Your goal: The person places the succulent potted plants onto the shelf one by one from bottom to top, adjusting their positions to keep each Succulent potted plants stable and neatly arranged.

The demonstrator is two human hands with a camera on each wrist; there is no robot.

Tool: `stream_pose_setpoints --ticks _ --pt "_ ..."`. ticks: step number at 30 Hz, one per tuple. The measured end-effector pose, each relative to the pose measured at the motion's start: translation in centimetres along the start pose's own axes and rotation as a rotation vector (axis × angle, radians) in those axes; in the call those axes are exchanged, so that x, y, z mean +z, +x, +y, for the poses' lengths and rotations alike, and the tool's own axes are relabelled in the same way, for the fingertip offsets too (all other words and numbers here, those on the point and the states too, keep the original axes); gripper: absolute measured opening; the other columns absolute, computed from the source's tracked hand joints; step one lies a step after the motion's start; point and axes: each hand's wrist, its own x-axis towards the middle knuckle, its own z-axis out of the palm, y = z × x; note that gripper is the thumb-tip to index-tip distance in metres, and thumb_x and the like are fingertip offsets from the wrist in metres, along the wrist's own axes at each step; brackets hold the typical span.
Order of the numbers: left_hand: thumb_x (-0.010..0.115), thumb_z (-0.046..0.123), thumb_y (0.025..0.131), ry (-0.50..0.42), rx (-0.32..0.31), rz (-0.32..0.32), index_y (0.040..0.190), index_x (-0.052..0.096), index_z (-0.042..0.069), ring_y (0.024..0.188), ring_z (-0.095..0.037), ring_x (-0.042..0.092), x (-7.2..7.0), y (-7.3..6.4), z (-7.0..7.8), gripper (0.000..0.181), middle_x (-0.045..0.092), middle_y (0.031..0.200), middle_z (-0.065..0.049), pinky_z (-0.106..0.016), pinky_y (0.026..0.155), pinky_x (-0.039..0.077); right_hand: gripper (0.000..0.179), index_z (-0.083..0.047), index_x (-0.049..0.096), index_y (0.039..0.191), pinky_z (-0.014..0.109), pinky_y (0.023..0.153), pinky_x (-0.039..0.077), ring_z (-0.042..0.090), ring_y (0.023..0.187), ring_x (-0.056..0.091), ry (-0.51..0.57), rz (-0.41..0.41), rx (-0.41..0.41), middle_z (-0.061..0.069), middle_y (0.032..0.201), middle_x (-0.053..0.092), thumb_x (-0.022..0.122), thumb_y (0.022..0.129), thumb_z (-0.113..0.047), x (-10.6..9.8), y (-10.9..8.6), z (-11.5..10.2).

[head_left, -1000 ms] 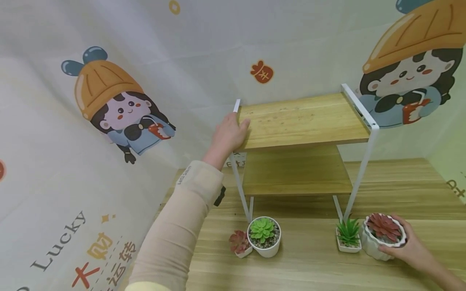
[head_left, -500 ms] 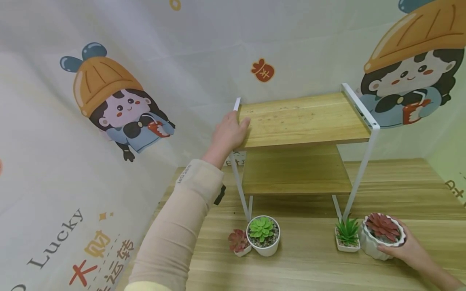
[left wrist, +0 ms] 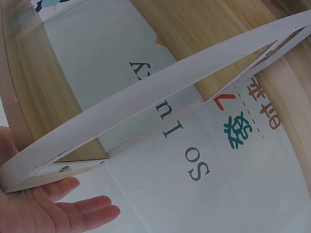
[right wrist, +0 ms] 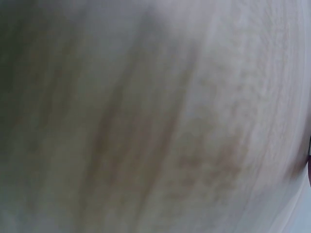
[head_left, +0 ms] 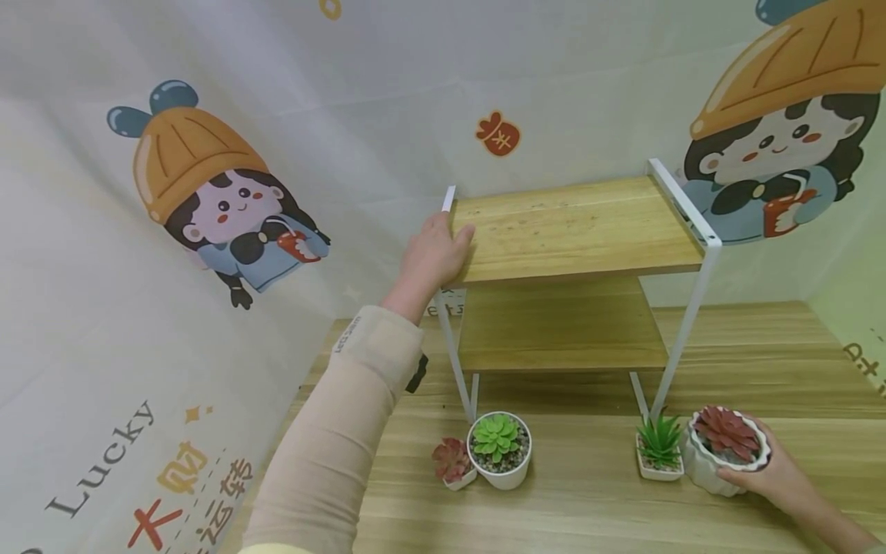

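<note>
A two-tier shelf rack with wooden boards and a white metal frame stands on the wooden table. My left hand grips its upper left side, thumb over the top board. In the left wrist view, the fingers reach out past the white frame. At the right, my right hand holds a white fluted pot with a dark red succulent, thumb across its front. Beside that pot sits a small square pot with a spiky green succulent. The right wrist view is mostly blurred.
By the rack's left front leg stand a round white pot with a green succulent and a small pot with a reddish succulent. A printed cloth backdrop rises behind the table.
</note>
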Motion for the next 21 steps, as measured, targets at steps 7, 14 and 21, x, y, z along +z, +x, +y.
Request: stream_pose_setpoints --ticks 7,14,21 --pt "0.033 0.046 0.097 -0.010 -0.010 0.007 0.145 0.021 0.006 0.133 -0.034 0.029 0.1 0.0 0.1 0.064 0.025 0.149 -0.012 -0.042 0.109 0.026 0.090 -0.044 0.032 0.116 -0.002 0.073 0.034 -0.023 0.094 0.040 -0.022 0.024 0.085 -0.039 0.106 0.042 0.069 0.062 0.018 0.1 -0.4 -0.1" --pt "0.033 0.047 0.096 -0.016 -0.006 0.005 0.145 0.021 0.006 0.132 -0.033 0.030 0.1 0.0 0.2 0.065 0.025 0.149 -0.012 -0.042 0.109 0.027 0.090 -0.042 0.036 0.115 -0.001 0.073 0.036 -0.020 0.093 0.044 0.030 0.031 0.057 -0.036 0.105 0.047 0.068 0.060 0.022 0.2 -0.5 -0.3" --pt "0.031 0.048 0.096 0.010 -0.005 0.004 0.145 0.021 0.006 0.131 -0.034 0.032 0.0 -0.1 0.2 0.065 0.026 0.148 -0.012 -0.042 0.108 0.028 0.091 -0.044 0.034 0.116 -0.002 0.072 0.035 -0.022 0.093 0.041 -0.049 0.013 0.077 -0.038 0.106 0.043 0.070 0.061 0.018 -0.2 -0.6 -1.7"
